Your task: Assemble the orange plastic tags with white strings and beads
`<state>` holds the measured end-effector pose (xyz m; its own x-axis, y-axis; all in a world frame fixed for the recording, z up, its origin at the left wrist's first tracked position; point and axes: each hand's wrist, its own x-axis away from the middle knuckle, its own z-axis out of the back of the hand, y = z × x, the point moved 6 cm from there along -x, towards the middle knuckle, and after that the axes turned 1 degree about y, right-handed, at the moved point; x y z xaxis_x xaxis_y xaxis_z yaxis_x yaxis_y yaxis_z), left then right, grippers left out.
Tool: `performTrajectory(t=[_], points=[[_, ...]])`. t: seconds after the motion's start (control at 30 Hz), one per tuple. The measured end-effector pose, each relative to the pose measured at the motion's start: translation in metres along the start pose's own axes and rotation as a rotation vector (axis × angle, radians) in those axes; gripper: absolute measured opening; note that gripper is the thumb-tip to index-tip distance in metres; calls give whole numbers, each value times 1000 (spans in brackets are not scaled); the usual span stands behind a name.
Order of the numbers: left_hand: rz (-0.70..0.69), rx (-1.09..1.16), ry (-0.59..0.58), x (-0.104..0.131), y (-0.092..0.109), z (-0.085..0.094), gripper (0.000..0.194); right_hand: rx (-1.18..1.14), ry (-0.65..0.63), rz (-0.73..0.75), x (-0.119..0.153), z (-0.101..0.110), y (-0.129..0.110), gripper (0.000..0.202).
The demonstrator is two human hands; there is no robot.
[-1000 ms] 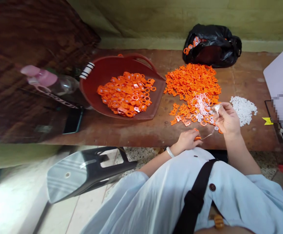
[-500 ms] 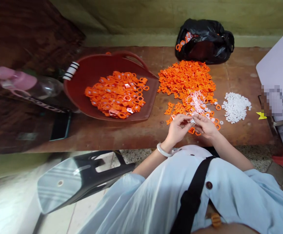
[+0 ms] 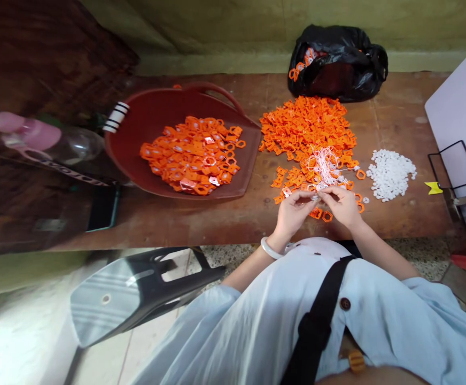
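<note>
My left hand [image 3: 292, 216], with a white bangle [image 3: 271, 248] at its wrist, pinches a small white piece [image 3: 315, 197] at its fingertips. My right hand [image 3: 343, 206] meets it there, its thumb and forefinger closed on the same piece. Just beyond the fingertips lies a bundle of pink and white strings [image 3: 324, 164], on the near side of a large pile of orange plastic pieces [image 3: 307, 125]. Loose orange pieces lie around and below my hands. To the right sits a heap of small white parts [image 3: 391, 175].
A dark red basket [image 3: 137, 115] holding orange pieces stands on the wooden table [image 3: 225, 219]. Behind the pile is a black plastic bag [image 3: 357, 80]. A phone [image 3: 102, 208] and bottle [image 3: 43, 133] are left; a grey chair [image 3: 153, 280] stands below.
My fingertips have drawn closer together around the small white piece, and my right hand has turned slightly. The view has shifted a little.
</note>
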<state>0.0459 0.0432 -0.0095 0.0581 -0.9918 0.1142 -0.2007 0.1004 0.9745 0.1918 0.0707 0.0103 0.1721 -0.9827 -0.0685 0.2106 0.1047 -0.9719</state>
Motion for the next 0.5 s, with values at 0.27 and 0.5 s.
performTrajectory(t=[0.27, 0.5], points=[[97, -43, -14, -4, -4, 3, 32, 147, 25, 168, 4, 4, -16, 13], [164, -1, -135, 0, 5, -3, 34, 57, 16, 85, 1, 4, -11, 10]])
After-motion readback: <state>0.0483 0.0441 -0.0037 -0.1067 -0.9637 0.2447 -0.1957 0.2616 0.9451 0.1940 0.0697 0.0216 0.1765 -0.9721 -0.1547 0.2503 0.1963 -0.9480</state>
